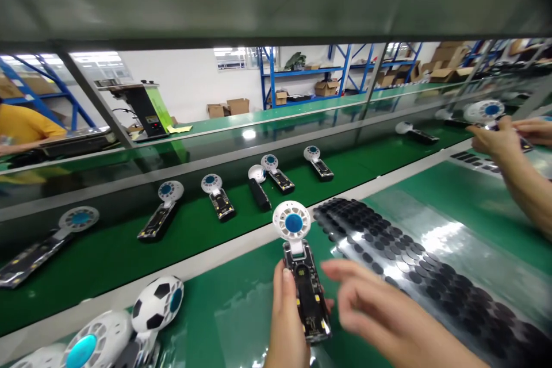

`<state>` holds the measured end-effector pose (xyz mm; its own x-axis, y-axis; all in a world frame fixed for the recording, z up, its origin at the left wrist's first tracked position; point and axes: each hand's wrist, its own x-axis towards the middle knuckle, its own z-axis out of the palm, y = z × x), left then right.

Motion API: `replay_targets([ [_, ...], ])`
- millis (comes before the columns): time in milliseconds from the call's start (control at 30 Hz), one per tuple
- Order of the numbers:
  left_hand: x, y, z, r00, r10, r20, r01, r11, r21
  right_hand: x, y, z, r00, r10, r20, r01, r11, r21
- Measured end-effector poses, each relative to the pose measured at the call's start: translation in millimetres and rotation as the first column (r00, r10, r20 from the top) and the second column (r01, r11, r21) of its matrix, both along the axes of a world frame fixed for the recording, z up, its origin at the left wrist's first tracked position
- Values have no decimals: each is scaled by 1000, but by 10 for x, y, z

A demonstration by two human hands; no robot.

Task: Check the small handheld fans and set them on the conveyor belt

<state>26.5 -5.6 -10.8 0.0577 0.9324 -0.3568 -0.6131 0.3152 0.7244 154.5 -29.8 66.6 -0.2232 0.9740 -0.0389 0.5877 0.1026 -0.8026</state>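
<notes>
My left hand (286, 313) is wrapped around a handheld fan (307, 293). Its white slotted head with a blue centre (294, 222) points away from me, and the dark body faces up with a bare circuit board and small yellowish parts. Just right of that body hovers my right hand (375, 305), a little blurred. Its index finger reaches toward the fan, apart from the curled fingers; nothing shows in them. Close to that hand lie clear sheets with rows of black round stickers (379, 236).
Several similar fans (222, 204) lie along the green conveyor belt (241, 241) ahead. More fans, one with a football-patterned head (158, 303), crowd the lower left. At right, a co-worker's hands (502, 135) hold another fan. A metal shelf (259, 0) hangs overhead.
</notes>
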Motion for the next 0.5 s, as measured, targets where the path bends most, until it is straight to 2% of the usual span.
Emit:
replay_targets([
  [100, -7, -6, -21, 1000, -5, -30, 4, 1000, -31, -109, 323, 42, 984, -118, -131, 101, 987, -125],
  [167, -11, -4, -11, 997, -24, -78, 21, 999, -48, -183, 427, 41, 981, -103, -164, 78, 986, -148],
  [333, -16, -12, 39, 979, -22, -203, 4, 996, -88, -248, 433, 36, 994, -15, -112, 4, 995, -97],
  [500, -12, -22, 42, 965, -18, -263, -9, 995, -100, -253, 421, 53, 998, -2, -70, -8, 989, -149],
])
